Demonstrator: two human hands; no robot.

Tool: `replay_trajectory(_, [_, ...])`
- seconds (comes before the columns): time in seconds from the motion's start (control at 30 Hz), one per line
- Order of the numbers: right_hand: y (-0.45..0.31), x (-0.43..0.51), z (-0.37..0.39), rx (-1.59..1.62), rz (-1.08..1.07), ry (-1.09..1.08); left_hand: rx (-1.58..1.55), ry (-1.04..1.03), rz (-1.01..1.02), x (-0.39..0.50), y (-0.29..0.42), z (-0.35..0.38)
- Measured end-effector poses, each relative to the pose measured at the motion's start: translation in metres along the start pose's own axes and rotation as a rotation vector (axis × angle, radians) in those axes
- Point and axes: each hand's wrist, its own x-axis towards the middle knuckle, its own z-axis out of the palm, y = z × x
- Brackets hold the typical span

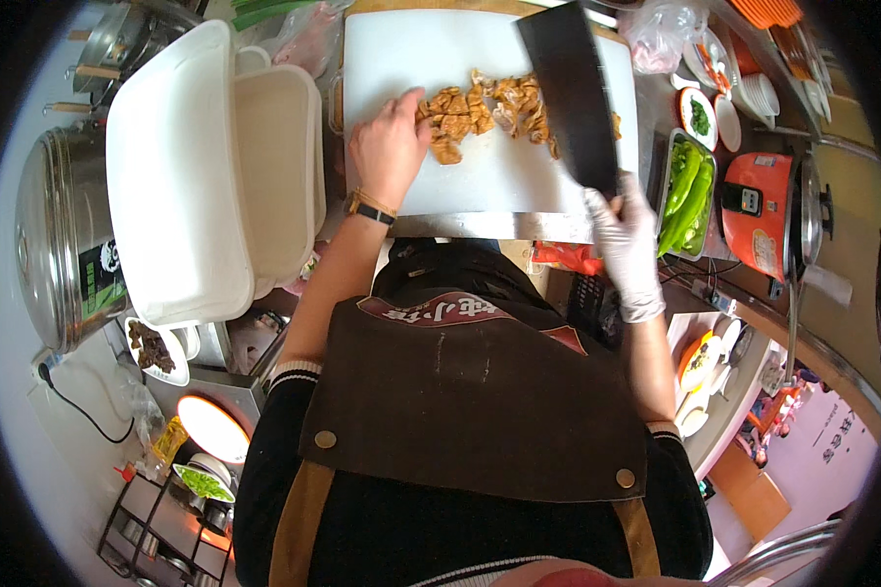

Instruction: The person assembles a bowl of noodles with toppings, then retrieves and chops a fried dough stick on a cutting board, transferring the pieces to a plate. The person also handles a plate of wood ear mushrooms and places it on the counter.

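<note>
My left hand [390, 147], bare with a band and a watch at the wrist, is at the left end of chopped brown cooked food pieces [451, 121], probably meat. Its thumb and forefinger are apart, by the edge of the pile. Under the food is a white cutting board [484, 180]. In a thin clear glove, my right hand [629, 242] grips a dark cleaver [576, 95] by its handle. The broad blade slants above the board's right side and hides some of the food [525, 106] there. Hand and blade are slightly blurred.
Left of the board stand white plastic tubs [180, 176] beside a large lidded steel pot [51, 235]. To the right are a tray of green peppers [686, 194], a red rice cooker [756, 213] and a small dish of chopped greens [698, 117]. Plastic bags [661, 37] lie behind.
</note>
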Motion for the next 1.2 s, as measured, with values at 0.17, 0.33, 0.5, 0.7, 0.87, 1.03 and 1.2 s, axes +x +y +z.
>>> replay_trajectory(0.17, [0.064, 0.056, -0.072, -0.377, -0.472, 0.194, 0.103, -0.106, 0.103, 0.025, 0.029, -0.007])
replay_trajectory(0.33, [0.086, 0.155, -0.084, -0.683, -0.579, 0.022, -0.307, -0.116, -0.177, 0.038, 0.019, 0.007])
replay_trajectory(0.5, [0.098, 0.235, -0.044, -0.769, -0.802, -0.105, -1.024, -0.216, -0.581, 0.037, 0.017, -0.013])
replay_trajectory(0.7, [0.087, 0.229, -0.022, -0.659, -0.899, 0.099, -1.203, -0.052, -0.538, 0.024, 0.041, -0.022])
replay_trajectory(0.87, [-0.028, 0.137, 0.032, 0.385, -0.396, -0.319, -0.935, 0.109, -0.307, 0.023, 0.067, 0.012])
replay_trajectory(1.03, [-0.027, 0.139, 0.057, 0.45, -0.35, -0.349, -0.702, 0.123, -0.181, 0.021, 0.066, 0.016])
replay_trajectory(1.2, [-0.019, 0.141, 0.083, 0.555, -0.378, -0.348, -0.77, -0.034, -0.299, 0.023, 0.059, 0.016])
